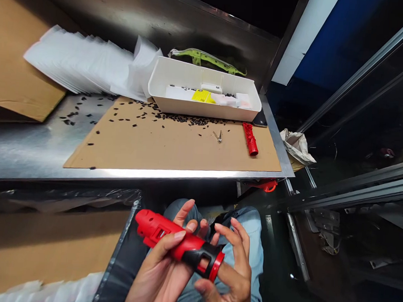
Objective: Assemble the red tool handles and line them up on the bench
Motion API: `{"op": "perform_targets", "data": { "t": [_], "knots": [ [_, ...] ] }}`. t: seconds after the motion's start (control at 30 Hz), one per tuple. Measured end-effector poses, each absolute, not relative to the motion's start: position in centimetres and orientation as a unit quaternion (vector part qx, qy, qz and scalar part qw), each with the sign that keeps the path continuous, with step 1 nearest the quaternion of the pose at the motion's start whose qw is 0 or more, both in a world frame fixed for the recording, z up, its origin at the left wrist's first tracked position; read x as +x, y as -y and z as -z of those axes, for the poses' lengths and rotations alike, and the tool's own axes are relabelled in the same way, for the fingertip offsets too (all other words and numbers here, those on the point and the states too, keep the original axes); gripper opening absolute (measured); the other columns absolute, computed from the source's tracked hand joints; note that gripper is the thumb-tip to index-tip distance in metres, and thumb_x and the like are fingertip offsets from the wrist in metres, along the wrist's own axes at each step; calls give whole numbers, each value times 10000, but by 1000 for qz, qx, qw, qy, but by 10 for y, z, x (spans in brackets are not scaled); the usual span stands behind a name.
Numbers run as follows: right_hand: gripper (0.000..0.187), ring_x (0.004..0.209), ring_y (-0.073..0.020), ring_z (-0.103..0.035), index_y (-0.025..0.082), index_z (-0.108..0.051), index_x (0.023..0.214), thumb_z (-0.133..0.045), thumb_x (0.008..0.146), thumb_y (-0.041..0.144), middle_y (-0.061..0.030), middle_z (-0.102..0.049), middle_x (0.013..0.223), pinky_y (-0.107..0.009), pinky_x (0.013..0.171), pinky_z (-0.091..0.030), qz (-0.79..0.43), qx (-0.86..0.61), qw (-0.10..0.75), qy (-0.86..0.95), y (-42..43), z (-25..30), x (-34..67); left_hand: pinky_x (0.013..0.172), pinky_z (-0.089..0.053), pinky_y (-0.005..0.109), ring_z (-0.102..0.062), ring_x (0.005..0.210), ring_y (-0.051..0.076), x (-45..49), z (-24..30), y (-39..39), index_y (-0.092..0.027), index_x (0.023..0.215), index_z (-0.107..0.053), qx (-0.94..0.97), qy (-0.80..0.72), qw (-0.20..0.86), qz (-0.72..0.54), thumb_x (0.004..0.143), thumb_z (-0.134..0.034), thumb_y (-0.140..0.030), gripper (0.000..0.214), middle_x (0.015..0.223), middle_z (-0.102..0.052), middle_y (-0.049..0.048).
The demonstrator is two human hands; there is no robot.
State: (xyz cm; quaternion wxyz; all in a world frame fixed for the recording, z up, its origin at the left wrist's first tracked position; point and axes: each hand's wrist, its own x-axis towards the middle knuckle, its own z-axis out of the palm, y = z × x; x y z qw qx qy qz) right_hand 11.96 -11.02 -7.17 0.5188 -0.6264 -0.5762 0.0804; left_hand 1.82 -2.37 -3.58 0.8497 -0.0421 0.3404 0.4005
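My left hand (159, 275) grips a red plastic tool housing (170, 239) with a black front section, held low over my lap below the table edge. My right hand (232, 270) touches the housing's red ring end (215, 265) with its fingertips, fingers spread around it. On the brown cardboard sheet (154, 146) on the steel table lie a small red cylindrical part (250, 139) and a small metal piece (219, 136). Many small black screws (189, 120) are scattered along the cardboard.
A white plastic tray (176, 107) with labels and small parts stands at the back of the table. A stack of white bags (77, 63) lies left of it, a green-trimmed case (206, 59) behind. Cardboard (16, 69) leans far left. An orange object (267, 186) hangs under the table edge.
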Motion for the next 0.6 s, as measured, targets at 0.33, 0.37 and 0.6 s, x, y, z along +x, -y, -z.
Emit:
{"op": "perform_targets", "data": {
  "t": [0.33, 0.37, 0.6],
  "knots": [
    [305, 1329, -306, -390, 231, -548, 860, -480, 988, 499, -69, -485, 1289, -557, 1154, -253, 28, -619, 500, 605, 110, 69, 133, 852, -608, 412, -712, 862, 175, 17, 36, 22, -181, 1265, -642, -12, -349, 851, -392, 843, -554, 13, 472, 799, -672, 45],
    [315, 1323, -301, -405, 229, -531, 865, -484, 982, 517, -77, -504, 1272, -537, 1149, -271, 26, -620, 508, 598, 111, 71, 134, 861, -604, 428, -710, 857, 172, 16, 35, 21, -180, 1262, -644, -10, -347, 849, -399, 846, -540, 10, 469, 784, -663, 40],
    [440, 1361, -328, -416, 237, -639, 960, -425, 962, 621, -102, -590, 1269, -523, 1120, -323, -56, -654, 549, 518, 115, 73, 121, 911, -577, 426, -690, 838, 156, 17, 25, 21, -188, 1211, -667, 3, -358, 837, -414, 823, -546, -3, 446, 701, -601, 2]
  ]
}}
